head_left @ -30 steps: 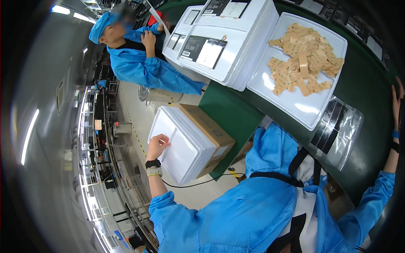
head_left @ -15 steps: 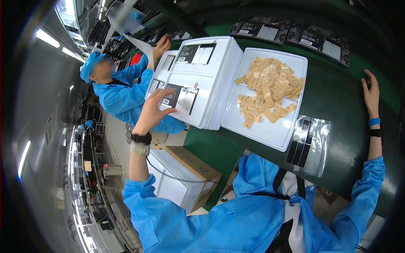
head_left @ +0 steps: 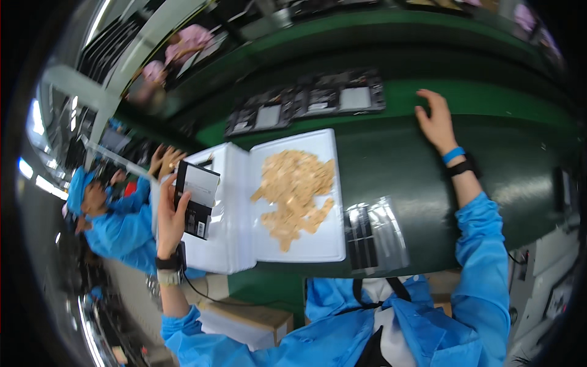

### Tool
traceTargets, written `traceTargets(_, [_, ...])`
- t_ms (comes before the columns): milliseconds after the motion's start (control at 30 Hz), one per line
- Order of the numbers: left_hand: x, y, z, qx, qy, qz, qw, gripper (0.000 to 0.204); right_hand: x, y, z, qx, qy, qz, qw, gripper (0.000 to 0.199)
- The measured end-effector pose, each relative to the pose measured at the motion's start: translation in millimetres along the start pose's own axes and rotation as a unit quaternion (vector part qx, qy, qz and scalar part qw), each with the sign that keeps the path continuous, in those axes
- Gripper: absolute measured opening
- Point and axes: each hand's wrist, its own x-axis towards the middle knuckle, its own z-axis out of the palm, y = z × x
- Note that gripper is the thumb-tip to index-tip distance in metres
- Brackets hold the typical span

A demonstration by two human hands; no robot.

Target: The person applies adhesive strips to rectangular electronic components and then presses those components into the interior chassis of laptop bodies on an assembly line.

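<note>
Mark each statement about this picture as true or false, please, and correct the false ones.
1. The left hand holds a flat black-and-white package. True.
2. The right hand grips the white tray. False: it rests with fingers spread on the green table, apart from the tray.
3. The white tray holds a heap of tan pieces. True.
4. The clear plastic bag lies to the left of the tray. False: it lies at the tray's right edge.
5. The right wrist carries a blue band. True.
6. The row of dark flat devices lies between the tray and the person. False: it lies beyond the tray, farther away.
</note>
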Motion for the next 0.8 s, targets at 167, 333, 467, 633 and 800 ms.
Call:
traceTargets(167, [62.7, 30.1, 103.8, -0.109, -0.117, 0.049, 0.986, 0.051, 1.9, -104.0, -6.6, 0.106, 0.065, 0.041, 0.991, 0.022])
traceTargets(333, [86.0, 19.6, 191.0, -0.19, -0.134, 0.087, 0.969, 0.056, -1.8, -210.2, 33.2, 0.568, -0.178, 0.163, 0.787, 0.03])
traceTargets(467, [86.6, 9.8, 228.4, -0.281, -0.104, 0.021, 0.954, 0.049, 1.1, -238.7, 48.7, 0.602, -0.107, 0.202, 0.765, 0.025])
traceTargets(633, [83.5, -2.0, 227.3, -0.276, -0.095, 0.017, 0.956, 0.044, 0.3, -236.5, 51.1, 0.598, -0.085, 0.247, 0.758, 0.022])
traceTargets(800, [72.5, -5.5, 221.3, -0.364, -0.118, -0.028, 0.923, 0.044, -10.6, -237.4, 61.5, 0.578, -0.077, 0.221, 0.782, 0.016])
